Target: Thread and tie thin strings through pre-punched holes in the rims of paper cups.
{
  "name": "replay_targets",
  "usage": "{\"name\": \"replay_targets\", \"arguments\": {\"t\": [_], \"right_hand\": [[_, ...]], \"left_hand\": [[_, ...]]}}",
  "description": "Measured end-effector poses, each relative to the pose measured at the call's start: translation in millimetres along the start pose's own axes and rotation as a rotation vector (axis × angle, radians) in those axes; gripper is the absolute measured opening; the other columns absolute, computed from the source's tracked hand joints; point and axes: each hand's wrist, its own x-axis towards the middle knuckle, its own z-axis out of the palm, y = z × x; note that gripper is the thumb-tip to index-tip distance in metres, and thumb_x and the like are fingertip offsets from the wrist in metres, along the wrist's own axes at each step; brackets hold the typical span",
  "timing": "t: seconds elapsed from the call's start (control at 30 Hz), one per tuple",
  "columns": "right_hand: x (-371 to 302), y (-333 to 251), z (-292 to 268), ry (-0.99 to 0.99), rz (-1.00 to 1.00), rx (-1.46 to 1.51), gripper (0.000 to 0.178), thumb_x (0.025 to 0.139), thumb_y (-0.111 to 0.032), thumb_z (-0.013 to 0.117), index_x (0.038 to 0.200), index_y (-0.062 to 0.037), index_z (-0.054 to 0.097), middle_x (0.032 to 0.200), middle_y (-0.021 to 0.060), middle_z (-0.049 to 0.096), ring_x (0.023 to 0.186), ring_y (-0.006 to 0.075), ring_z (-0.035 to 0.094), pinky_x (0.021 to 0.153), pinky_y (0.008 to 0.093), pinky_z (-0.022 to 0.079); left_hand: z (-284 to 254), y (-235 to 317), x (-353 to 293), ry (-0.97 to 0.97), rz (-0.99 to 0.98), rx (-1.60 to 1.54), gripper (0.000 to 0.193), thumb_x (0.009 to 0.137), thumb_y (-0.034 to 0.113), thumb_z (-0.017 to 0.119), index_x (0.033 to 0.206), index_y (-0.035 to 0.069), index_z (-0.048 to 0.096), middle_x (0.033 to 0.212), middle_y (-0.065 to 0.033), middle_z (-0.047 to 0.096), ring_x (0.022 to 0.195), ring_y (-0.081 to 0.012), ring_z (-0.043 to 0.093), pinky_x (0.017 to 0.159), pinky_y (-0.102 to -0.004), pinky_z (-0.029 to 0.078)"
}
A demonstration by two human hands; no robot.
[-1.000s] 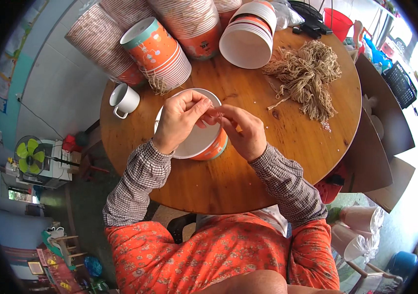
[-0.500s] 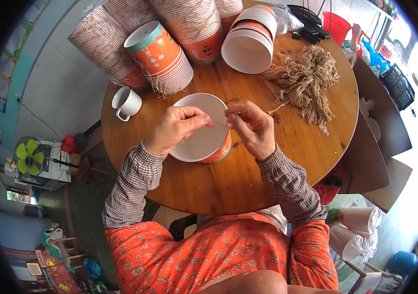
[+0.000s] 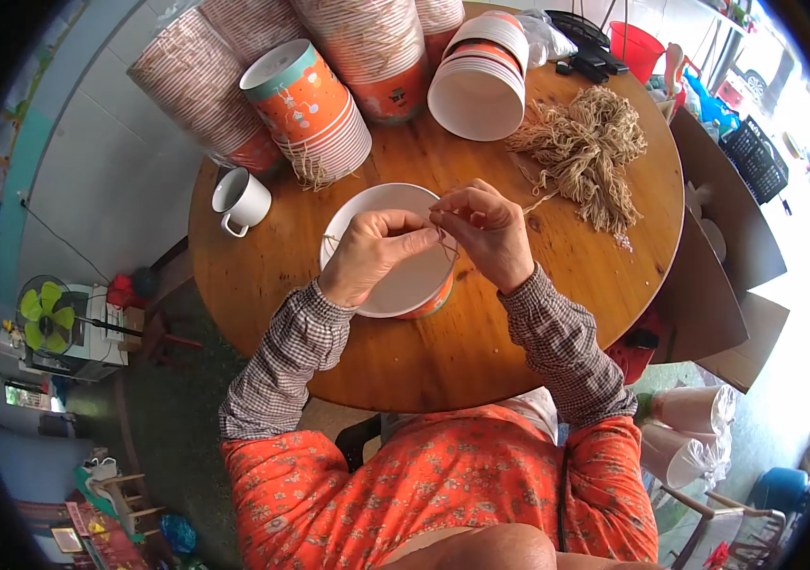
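A white-lined paper bucket [image 3: 421,306], orange on the outside, stands open side up on the wooden table before me. Over its mouth my left hand [image 3: 378,255] pinches a thin tan string, thumb against the fingers. My right hand [image 3: 489,233] is closed in a pinch on the same string at the bucket's far right rim, its fingertips nearly meeting the left ones. A short piece of string [image 3: 331,239] shows at the left rim. Fingers hide most of the string between the hands.
A tangled heap of tan strings [image 3: 595,157] lies on the right of the round table [image 3: 576,285]. Stacked orange buckets [image 3: 305,109] and nested white-mouthed buckets [image 3: 476,100] stand along the back. A white mug [image 3: 242,199] sits at left. Cardboard flaps [image 3: 699,285] border the right edge.
My hands have drawn together, the left moving right and slightly nearer me. String now shows at the bucket's left rim. The whole view has shifted slightly.
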Motion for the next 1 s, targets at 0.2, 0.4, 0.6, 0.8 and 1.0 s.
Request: {"name": "replay_targets", "arguments": {"t": [0.2,0.4,0.6,0.8,1.0], "right_hand": [[-4.7,6.5,7.9,0.051,-0.001,0.154,0.005,0.086,-0.001,0.067,0.091,-0.0017,0.067,0.092,0.0007,0.063,0.078,0.0063,0.057,0.069,0.0203,0.047],[-11.2,-11.4,-1.9,-0.005,0.33,0.362,0.017,0.089,-0.013,0.066,0.098,0.0014,0.066,0.08,0.0029,0.066,0.071,0.0044,0.056,0.063,0.023,0.048],[-10.1,-15.8,-9.5,-0.339,0.341,0.176,0.021,0.09,-0.016,0.063,0.099,0.0032,0.065,0.079,0.0033,0.065,0.072,0.0074,0.058,0.066,0.0252,0.049],[-12.4,-13.4,-7.2,-0.259,0.277,0.174,0.016,0.089,-0.014,0.064,0.092,0.0015,0.064,0.077,0.0032,0.064,0.07,0.0079,0.057,0.064,0.0253,0.049],[-18.4,-18.7,-1.2,-0.141,0.151,0.075,0.01,0.087,-0.008,0.065,0.093,-0.0015,0.062,0.074,0.0036,0.062,0.061,0.007,0.055,0.056,0.0245,0.046]], "left_hand": [[4.4,-6.1,2.2,0.014,0.039,-0.022,0.019,0.091,0.016,0.065,0.099,-0.001,0.068,0.09,-0.0014,0.068,0.083,-0.0062,0.061,0.075,-0.0219,0.049],[-0.3,-5.4,-1.3,0.113,0.128,0.093,0.01,0.09,0.012,0.064,0.091,0.002,0.064,0.086,0.0016,0.064,0.081,-0.0039,0.058,0.073,-0.0206,0.048],[-0.1,-0.8,-3.7,0.09,0.229,0.259,0.009,0.089,0.012,0.065,0.089,0.003,0.064,0.081,0.003,0.063,0.074,-0.0032,0.056,0.069,-0.0199,0.046],[-7.3,-5.5,-4.4,0.145,0.312,0.454,0.008,0.087,0.01,0.066,0.089,0.003,0.066,0.078,0.0038,0.063,0.068,-0.0015,0.054,0.061,-0.0195,0.046],[-7.5,-2.5,-2.2,0.204,0.325,0.525,0.007,0.086,0.007,0.067,0.089,0.002,0.066,0.07,0.0043,0.058,0.062,-0.0013,0.05,0.056,-0.0185,0.042]]}}
